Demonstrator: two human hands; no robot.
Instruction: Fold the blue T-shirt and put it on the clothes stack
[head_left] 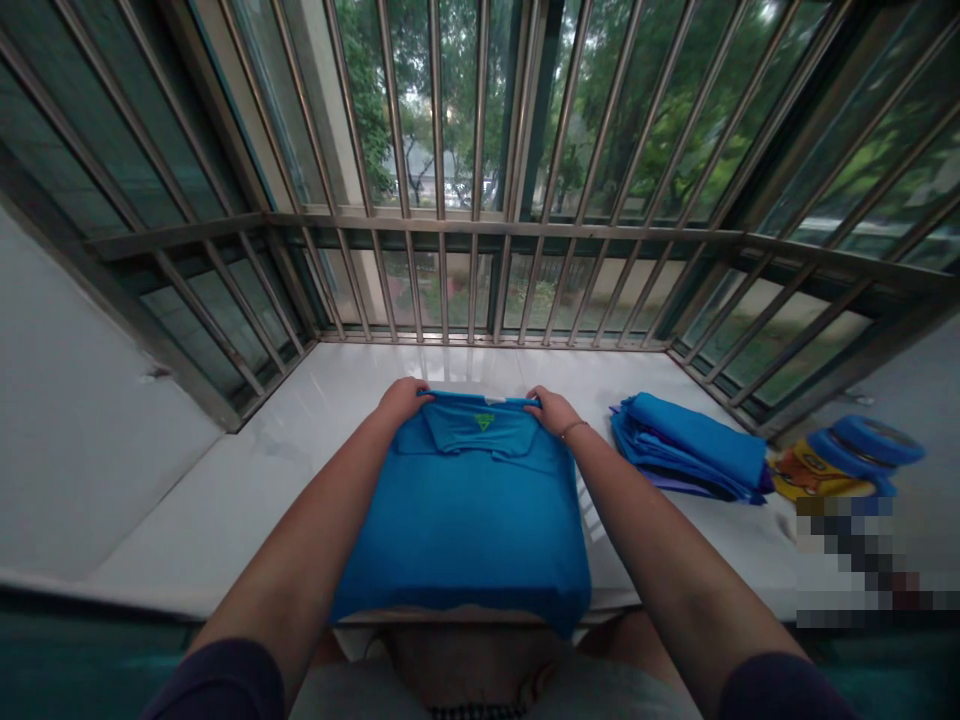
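Left hand (401, 402) and right hand (553, 410) both gripping far edge of blue polo shirt (457, 520), center frame (folded blue stack (686, 447) to the right).

I had dull daylight coming through the window bars (439, 120), so the room side read dim, with only soft shadows. Glare lay along the white ledge (480, 365) near the glass, the blue shirt (461, 530) looked evenly lit, the wide lens bowed the bars toward the frame edges, and one lower-right patch (862, 560) was pixelated
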